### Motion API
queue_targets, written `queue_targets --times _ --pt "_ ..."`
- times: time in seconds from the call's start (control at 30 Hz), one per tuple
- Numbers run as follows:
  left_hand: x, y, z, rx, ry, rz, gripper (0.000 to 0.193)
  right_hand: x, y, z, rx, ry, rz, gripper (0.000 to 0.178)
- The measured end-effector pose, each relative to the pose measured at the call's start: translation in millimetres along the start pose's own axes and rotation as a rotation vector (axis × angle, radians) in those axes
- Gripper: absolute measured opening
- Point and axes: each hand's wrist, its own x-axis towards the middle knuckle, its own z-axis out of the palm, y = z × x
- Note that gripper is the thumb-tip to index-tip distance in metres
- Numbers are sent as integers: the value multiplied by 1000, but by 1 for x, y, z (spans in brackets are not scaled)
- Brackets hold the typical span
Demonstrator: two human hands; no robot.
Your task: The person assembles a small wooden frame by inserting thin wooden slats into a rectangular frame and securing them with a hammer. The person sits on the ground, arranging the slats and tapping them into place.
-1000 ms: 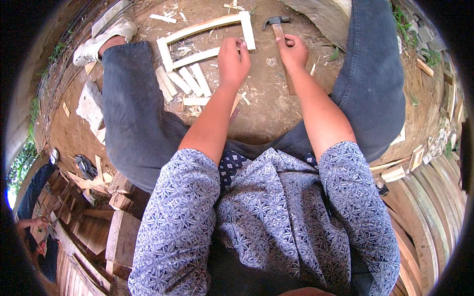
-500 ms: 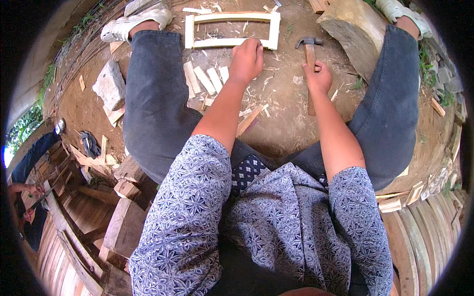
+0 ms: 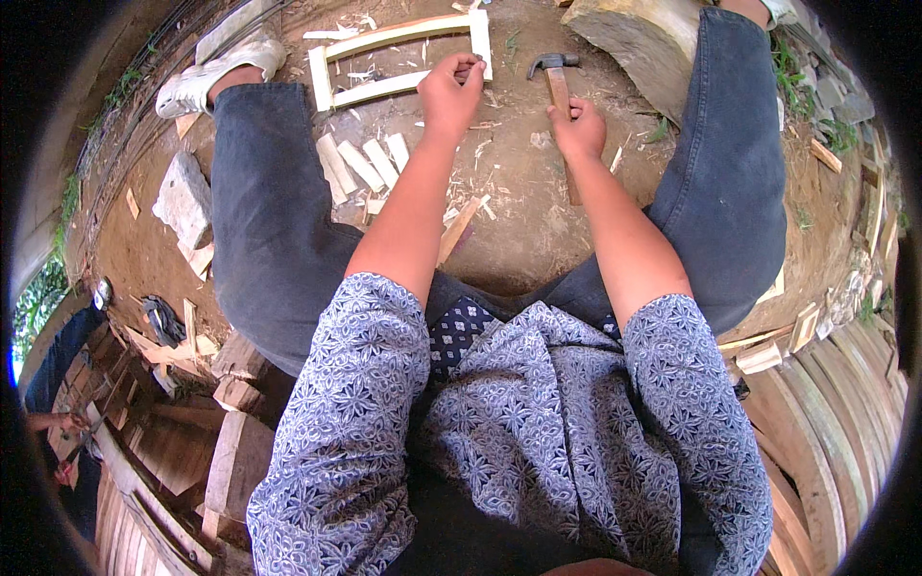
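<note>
A rectangular frame of pale wood [image 3: 380, 89] lies on the ground ahead of me, its far rail slightly bowed. At its near right corner is my left hand [image 3: 449, 96], thumb and fingers pinched together; whatever they hold is too small to make out. My right hand [image 3: 579, 130] is closed round the wooden handle of a claw hammer [image 3: 557, 88]. The dark hammer head points away from me, to the right of the frame and apart from it.
Several short pale wood strips [image 3: 360, 165] and shavings lie between my legs. A large rock [image 3: 643, 48] stands at the far right, a smaller stone [image 3: 184, 200] beside my left leg. Timber and boards [image 3: 240, 466] are at the lower left, where another person's hands [image 3: 69, 422] work.
The whole view has shifted, so the frame and hammer appear further left and the frame looks more tilted. My left hand stays at the frame's corner, my right on the hammer.
</note>
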Motion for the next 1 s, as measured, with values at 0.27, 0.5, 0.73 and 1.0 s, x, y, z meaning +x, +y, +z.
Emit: queue_targets --times 0.27,0.5,0.73,1.0 --pt "-1 -8 -8 57 27 174 15 0 1 1 -13 -21 13 50" --pt "-1 -6 -10 86 -24 181 13 0 -5 -3 -35 -56 32 50" --pt "0 -4 -8 73 -32 172 11 -1 -8 -3 -47 -24 44 46" --pt "2 -13 -4 59 -18 154 11 0 0 1 -156 -47 -18 48"
